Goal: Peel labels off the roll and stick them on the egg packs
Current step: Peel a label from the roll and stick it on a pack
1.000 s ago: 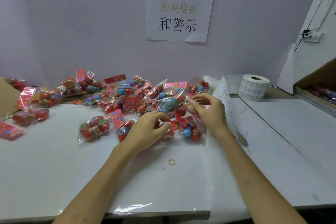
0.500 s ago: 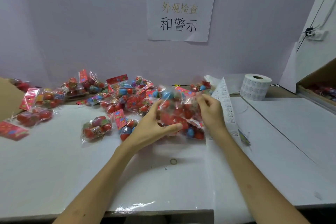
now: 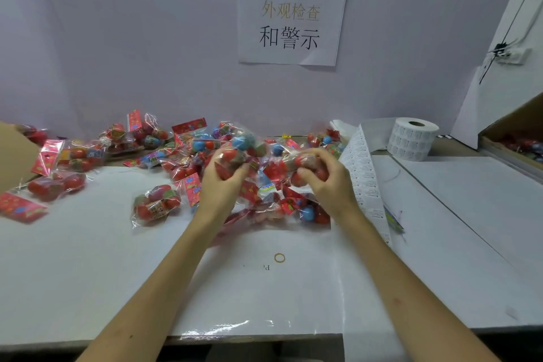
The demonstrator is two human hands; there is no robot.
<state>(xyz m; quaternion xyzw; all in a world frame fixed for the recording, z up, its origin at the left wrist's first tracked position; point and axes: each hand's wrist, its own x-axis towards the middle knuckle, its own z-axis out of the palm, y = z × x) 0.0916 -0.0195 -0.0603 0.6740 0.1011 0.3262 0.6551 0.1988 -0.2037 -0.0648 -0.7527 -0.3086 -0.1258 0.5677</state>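
Left of the roll, the left grip clutched one pack, the right grip another pack; labelling apparently remained mostly undone.

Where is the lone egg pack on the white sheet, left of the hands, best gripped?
Probably from above, across its bulging middle. The lone egg pack lies flat, apart from the pile, with bare table along its near and far sides for fingers. Its crinkly film ends look slippery.
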